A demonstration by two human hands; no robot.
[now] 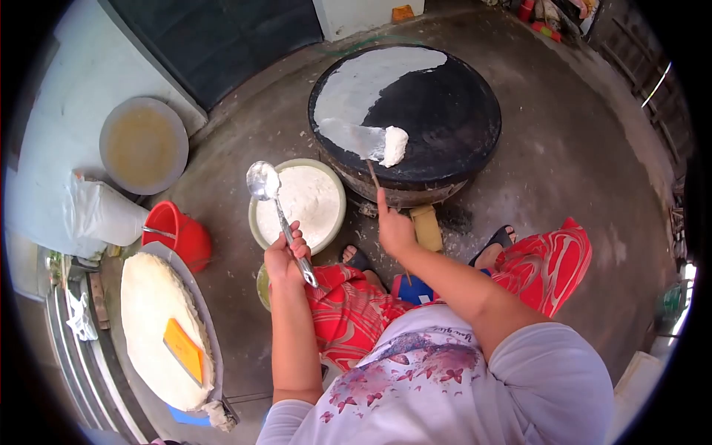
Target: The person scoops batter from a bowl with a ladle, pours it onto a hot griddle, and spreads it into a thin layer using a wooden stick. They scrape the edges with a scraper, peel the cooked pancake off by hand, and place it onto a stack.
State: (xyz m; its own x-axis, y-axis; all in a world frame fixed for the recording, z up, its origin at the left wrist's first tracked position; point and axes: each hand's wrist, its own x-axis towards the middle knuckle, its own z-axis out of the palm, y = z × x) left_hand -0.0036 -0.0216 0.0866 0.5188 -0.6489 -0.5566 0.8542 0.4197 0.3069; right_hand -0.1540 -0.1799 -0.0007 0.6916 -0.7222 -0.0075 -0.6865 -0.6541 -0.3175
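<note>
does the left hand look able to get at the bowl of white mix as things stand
Likely yes: the bowl is open on top and appears close to the left hand, though that hand already holds a metal spoon.

"You" on the white shirt (423, 378)

- Over by the wall (70, 85), a round grey tray (143, 145) with a tan middle, propped on edge.
- A tilted white bucket (119, 215), clear plastic bag (77, 204) bunched at one end.
- Right beside that, a red bucket (194, 241).
- A crumpled white bag (81, 317) near some metal rails (85, 367).
- A dark door (222, 37).
- Red odds and ends (546, 31) in the far corner.
</note>
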